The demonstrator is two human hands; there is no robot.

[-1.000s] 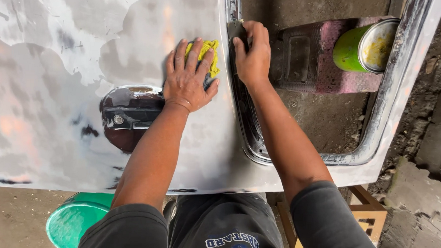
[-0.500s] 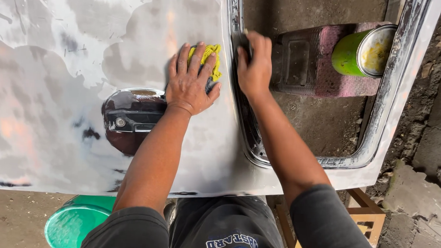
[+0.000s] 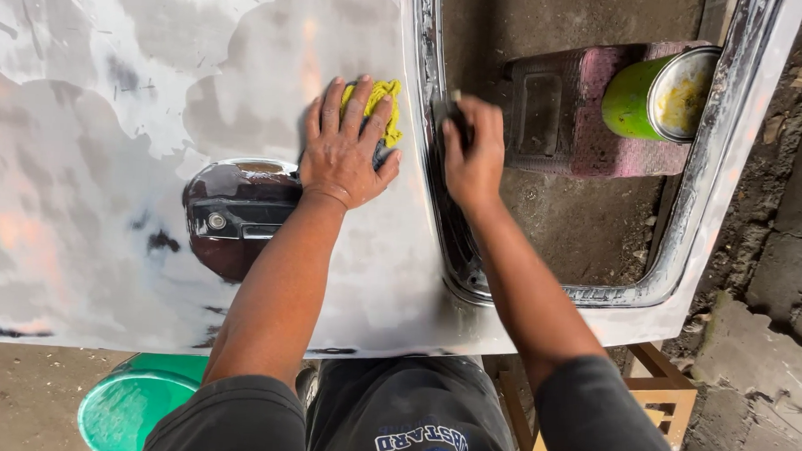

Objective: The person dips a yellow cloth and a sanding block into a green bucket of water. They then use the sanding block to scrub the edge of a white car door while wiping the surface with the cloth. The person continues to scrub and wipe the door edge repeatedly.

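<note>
Green tin (image 3: 661, 94) on pink block (image 3: 592, 112), beyond right hand (image 3: 474, 157).

a rough auto-body workshop: sanded grey car door panel (image 3: 157, 84), open green tin of filler (image 3: 659, 94) at two o'clock, bare concrete floor (image 3: 579, 223).

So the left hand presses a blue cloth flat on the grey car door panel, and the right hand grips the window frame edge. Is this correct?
Not quite: the head view shows the cloth under the left hand is yellow, not blue. The rest holds: it is pressed flat on the grey car door panel, and the right hand grips the window frame edge.
</note>
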